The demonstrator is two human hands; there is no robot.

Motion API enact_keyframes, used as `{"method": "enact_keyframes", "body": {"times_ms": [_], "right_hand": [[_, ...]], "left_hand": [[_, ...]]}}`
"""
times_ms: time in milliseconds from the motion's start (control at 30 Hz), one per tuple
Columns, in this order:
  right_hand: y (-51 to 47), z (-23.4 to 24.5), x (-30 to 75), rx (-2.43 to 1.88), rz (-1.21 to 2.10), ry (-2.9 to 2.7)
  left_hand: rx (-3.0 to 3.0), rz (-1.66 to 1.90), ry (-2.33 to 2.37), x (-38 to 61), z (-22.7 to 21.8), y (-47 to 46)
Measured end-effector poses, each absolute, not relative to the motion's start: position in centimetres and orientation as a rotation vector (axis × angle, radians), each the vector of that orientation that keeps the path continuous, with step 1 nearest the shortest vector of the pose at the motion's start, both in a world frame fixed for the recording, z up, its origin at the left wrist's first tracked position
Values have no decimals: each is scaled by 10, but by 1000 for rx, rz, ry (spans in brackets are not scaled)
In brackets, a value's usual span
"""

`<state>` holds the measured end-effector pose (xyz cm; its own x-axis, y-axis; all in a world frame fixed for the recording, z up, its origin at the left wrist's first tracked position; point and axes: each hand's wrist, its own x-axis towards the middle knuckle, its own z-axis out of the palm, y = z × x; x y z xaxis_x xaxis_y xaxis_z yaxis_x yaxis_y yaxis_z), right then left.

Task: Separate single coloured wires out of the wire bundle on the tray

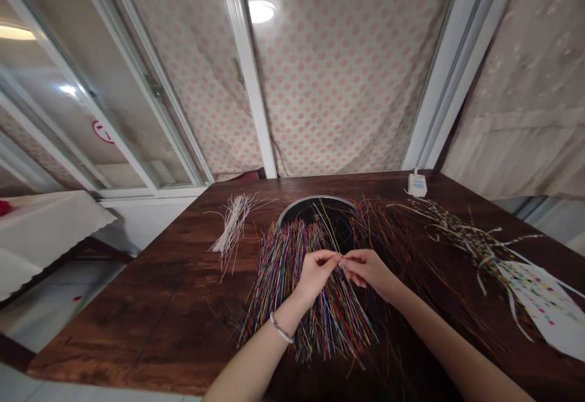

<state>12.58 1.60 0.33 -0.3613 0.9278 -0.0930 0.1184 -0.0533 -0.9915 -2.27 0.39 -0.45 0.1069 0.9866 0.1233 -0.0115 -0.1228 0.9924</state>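
Observation:
My left hand (317,271), with a beaded bracelet (280,329) on the wrist, is closed in a pinch. My right hand (365,270) pinches close beside it, fingertips almost touching. Between them runs a thin pale wire (329,231) that slants up over a round black tray (315,208) with a light rim. Beneath both hands spreads a thick bundle of multicoloured thin wires (278,268), their upper ends lying over the tray. Reddish-brown wires (402,237) fan out to the right of the tray. The exact point of the grip is too small to make out.
On the dark wooden table (150,280), a bundle of white wires (235,222) lies to the left. At right are beaded strands (470,237), a dotted white sheet (548,304) and a small white box (417,184). Framed glass with dotted curtain (338,97) stands behind.

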Motion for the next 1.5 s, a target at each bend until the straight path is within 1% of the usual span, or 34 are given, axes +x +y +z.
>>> {"method": "enact_keyframes", "body": {"times_ms": [967, 1500], "right_hand": [[19, -8, 124, -1163, 1386, -1592], [17, -3, 124, -1280, 1171, -1640]], "left_hand": [[1180, 1208, 1076, -19, 0, 2], [1070, 1202, 1138, -20, -5, 8]]}}
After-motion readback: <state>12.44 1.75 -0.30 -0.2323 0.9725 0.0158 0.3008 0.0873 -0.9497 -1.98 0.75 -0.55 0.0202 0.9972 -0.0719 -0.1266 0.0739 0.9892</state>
